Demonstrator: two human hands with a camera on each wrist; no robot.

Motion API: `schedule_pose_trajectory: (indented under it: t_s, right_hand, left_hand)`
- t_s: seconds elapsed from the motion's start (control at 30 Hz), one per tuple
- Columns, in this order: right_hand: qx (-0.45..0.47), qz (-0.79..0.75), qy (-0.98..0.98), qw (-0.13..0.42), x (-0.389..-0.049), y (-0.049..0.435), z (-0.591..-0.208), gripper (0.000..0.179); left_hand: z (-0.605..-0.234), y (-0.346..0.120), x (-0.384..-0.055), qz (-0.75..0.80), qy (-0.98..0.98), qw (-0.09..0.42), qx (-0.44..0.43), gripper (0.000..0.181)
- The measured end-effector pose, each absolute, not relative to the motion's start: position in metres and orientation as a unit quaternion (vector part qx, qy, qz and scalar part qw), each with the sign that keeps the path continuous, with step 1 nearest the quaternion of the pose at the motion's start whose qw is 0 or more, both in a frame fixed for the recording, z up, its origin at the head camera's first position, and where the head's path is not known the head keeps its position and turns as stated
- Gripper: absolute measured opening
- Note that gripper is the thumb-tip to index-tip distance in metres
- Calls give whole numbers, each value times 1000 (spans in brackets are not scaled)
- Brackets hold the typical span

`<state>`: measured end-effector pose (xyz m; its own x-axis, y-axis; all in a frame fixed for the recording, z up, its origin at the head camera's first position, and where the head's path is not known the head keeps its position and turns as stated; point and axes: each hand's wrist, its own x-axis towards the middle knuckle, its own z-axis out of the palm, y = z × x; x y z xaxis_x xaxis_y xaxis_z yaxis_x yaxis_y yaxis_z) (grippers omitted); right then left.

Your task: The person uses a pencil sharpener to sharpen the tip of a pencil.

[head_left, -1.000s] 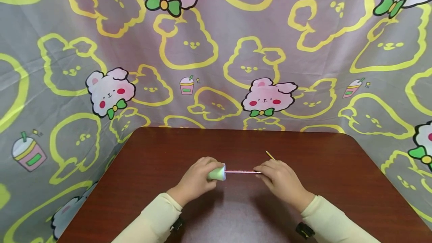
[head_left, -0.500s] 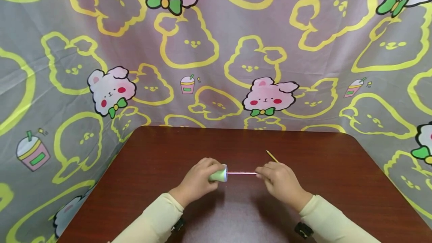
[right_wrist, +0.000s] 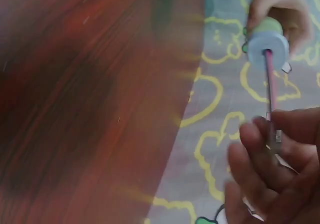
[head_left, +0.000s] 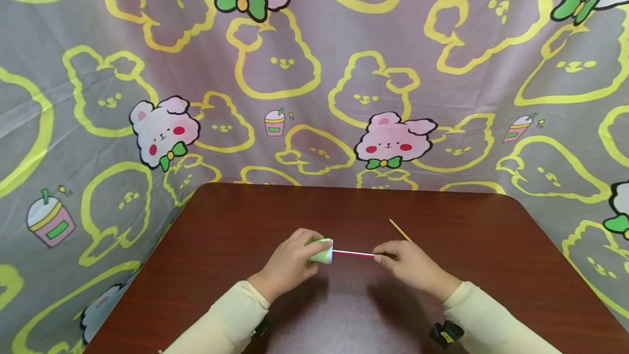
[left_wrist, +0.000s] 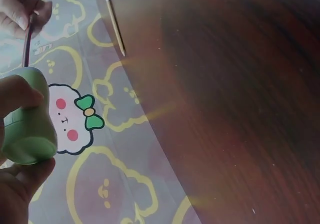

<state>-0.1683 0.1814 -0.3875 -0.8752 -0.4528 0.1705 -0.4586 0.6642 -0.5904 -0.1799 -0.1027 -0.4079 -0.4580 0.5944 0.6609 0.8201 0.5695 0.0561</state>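
Note:
My left hand (head_left: 290,264) grips a light green pencil sharpener (head_left: 321,253) lying sideways, thumb and fingers around its body. In the left wrist view the green sharpener (left_wrist: 31,121) shows its rounded end. A red-and-white pencil (head_left: 354,254) has one end in the hole of the sharpener's pale face (right_wrist: 257,49). My right hand (head_left: 413,267) pinches the pencil's other end between thumb and fingers, with the metal band near that end showing in the right wrist view. Both hands are held over the table. The tip inside the sharpener is hidden.
A second, yellow pencil (head_left: 399,229) lies on the brown wooden table (head_left: 275,209) just beyond my right hand. A grey curtain (head_left: 314,108) printed with rabbits hangs around the table's back and sides. Dark straps with small devices (head_left: 447,334) sit at my wrists.
The pencil has turned about its length, its white stripe now above the red. My right fingers have shifted their pinch on it. The sharpener has moved slightly right with my left hand.

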Motion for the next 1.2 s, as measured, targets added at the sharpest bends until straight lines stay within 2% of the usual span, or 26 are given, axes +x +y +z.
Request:
schedule_pose_trajectory:
  t_s: [0.2,0.3,0.37,0.5,0.8,0.87,0.93,0.97,1.03,1.13,1.2]
  right_hand:
    - [353,184,-875,276,-170,182,-396,22]
    - [392,156,-832,361,-173,182,-398,14]
    - [406,152,-813,390,-174,181,-398,16]
    - [409,150,-801,411,-174,179,-400,42]
    - [399,165,-801,414,-175,177,-405,42]
    - [395,170,-809,401,-173,177,-404,33]
    - [379,187,-834,354,-170,177,-401,20]
    - [366,206,-853,311,-169,177,-397,14]
    - [333,261,-886,190,-165,179,-390,7]
    - [249,387,-888,-20,-164,181,-378,13]
    - [204,442,-868,-97,-165,182,-374,17]
  left_hand:
    - [-401,-103,-179,-218,-860,247,-389,50]
    - [-399,-104,-179,-242,-865,224,-377,49]
    - [-398,-105,-178,-254,-867,213,-371,49]
    - [-395,-105,-177,-273,-867,201,-364,50]
    - [-396,-104,-175,-277,-866,200,-365,50]
    - [-396,-104,-174,-264,-864,212,-373,50]
    - [-398,-104,-174,-246,-857,235,-387,50]
    - [-400,-103,-175,-236,-852,249,-396,50]
    - [-402,-103,-176,-216,-837,280,-417,50]
    - [-406,-103,-179,-185,-813,328,-445,48]
    - [-407,-103,-180,-174,-804,347,-452,48]
